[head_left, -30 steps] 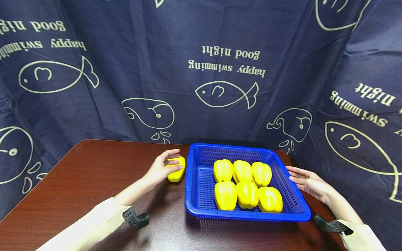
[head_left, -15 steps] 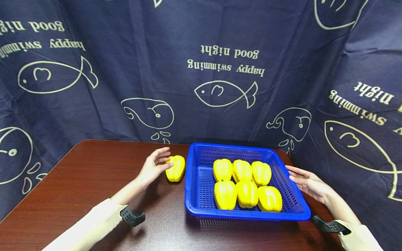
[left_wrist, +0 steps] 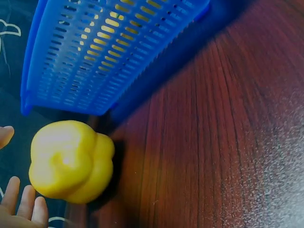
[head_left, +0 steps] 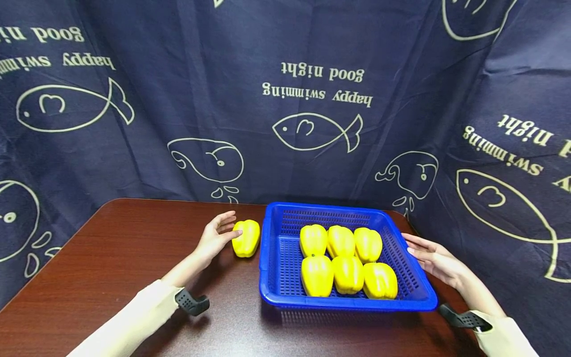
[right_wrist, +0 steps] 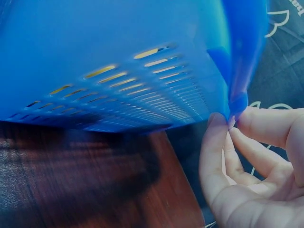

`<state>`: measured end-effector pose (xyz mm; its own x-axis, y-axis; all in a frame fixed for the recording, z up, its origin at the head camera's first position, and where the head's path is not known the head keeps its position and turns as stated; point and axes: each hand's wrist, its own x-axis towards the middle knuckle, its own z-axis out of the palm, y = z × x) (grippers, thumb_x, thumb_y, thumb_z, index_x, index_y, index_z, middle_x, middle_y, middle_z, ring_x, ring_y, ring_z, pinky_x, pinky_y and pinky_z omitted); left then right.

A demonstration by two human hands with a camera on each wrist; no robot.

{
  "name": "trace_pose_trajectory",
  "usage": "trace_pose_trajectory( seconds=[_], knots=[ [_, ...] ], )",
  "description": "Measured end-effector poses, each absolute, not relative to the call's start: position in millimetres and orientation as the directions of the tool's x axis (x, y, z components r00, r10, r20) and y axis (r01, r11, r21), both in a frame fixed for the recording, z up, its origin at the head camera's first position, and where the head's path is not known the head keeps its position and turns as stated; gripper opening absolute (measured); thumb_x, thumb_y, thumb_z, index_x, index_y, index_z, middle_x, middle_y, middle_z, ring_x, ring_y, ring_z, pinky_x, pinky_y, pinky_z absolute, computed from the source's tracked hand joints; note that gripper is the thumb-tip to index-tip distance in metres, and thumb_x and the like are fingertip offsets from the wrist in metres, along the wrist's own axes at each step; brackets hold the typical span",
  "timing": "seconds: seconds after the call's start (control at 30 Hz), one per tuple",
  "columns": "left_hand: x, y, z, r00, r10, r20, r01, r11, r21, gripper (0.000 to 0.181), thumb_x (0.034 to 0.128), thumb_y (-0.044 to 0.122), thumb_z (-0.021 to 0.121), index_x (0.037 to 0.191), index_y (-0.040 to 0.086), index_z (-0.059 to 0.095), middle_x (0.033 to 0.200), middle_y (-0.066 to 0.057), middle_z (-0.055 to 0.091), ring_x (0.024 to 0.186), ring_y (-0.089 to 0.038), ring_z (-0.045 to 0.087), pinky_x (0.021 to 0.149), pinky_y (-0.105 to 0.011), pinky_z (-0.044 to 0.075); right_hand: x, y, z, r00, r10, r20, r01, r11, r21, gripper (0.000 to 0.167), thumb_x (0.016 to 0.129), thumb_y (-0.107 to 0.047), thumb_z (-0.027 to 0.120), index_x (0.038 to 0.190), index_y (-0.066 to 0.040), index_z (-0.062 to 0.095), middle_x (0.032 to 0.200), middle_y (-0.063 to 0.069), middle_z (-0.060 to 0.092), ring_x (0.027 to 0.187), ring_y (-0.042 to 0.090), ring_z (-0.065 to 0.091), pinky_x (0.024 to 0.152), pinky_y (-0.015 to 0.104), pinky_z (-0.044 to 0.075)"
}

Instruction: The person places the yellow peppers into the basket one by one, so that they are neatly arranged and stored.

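A yellow bell pepper (head_left: 247,238) lies on the table, just left of the blue plastic basket (head_left: 348,305). Next to this pepper is my left hand (head_left: 213,240), its fingers spread and holding nothing. The left wrist view shows the thumb and fingertips apart from the pepper (left_wrist: 71,161). Several more yellow bell peppers (head_left: 317,276) sit in two rows inside the basket. At the basket's right side, my right hand (head_left: 439,260) pinches the rim between fingertips, as the right wrist view (right_wrist: 256,185) shows.
The brown wooden table (head_left: 147,243) extends to the left of the basket. A dark blue printed curtain (head_left: 250,74) hangs behind the table and along its right side. The basket stands close to the back edge.
My left hand has drawn back leftward from the loose pepper, which stays beside the basket. My right hand stays at the rim. The head view has shifted slightly.
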<state>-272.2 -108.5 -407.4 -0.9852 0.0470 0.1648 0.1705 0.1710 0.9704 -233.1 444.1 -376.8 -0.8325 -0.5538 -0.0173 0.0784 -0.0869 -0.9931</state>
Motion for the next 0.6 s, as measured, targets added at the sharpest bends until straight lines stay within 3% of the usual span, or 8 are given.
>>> trace_pose_trajectory(
  seconds=[0.2,0.43,0.6],
  knots=[
    [-277,-110,-414,-0.990,0.044,0.133,0.139,0.185,0.973,0.061,0.0862,0.005,0.067,0.141,-0.001,0.040,0.143,-0.026,0.044,0.130,-0.040,0.045,0.088,-0.016,0.043,-233,444,-378,-0.829,-0.558,-0.014,0.084,-0.100,-0.991,0.046,0.102,0.001,0.031,0.131,-0.026,0.055,0.126,-0.006,0.064,0.110,0.013,0.065,0.090,0.026,0.053],
    [-284,-110,-422,-0.994,0.062,0.086,0.097,0.202,0.974,0.065,0.0859,0.007,0.067,0.143,-0.002,0.037,0.145,-0.026,0.042,0.130,-0.040,0.045,0.101,-0.039,0.044,-232,444,-378,-0.840,-0.542,-0.023,0.085,-0.090,-0.992,0.047,0.102,0.001,0.031,0.131,-0.027,0.055,0.125,-0.006,0.065,0.109,0.012,0.066,0.090,0.026,0.054],
    [-286,-109,-425,-0.995,0.093,0.038,0.057,0.212,0.976,0.069,0.0858,0.010,0.067,0.144,-0.004,0.033,0.145,-0.028,0.040,0.129,-0.042,0.044,0.105,-0.044,0.041,-232,444,-379,-0.844,-0.536,-0.027,0.090,-0.092,-0.992,0.047,0.103,0.001,0.030,0.130,-0.028,0.056,0.125,-0.007,0.065,0.108,0.012,0.066,0.090,0.025,0.054]
  ],
)
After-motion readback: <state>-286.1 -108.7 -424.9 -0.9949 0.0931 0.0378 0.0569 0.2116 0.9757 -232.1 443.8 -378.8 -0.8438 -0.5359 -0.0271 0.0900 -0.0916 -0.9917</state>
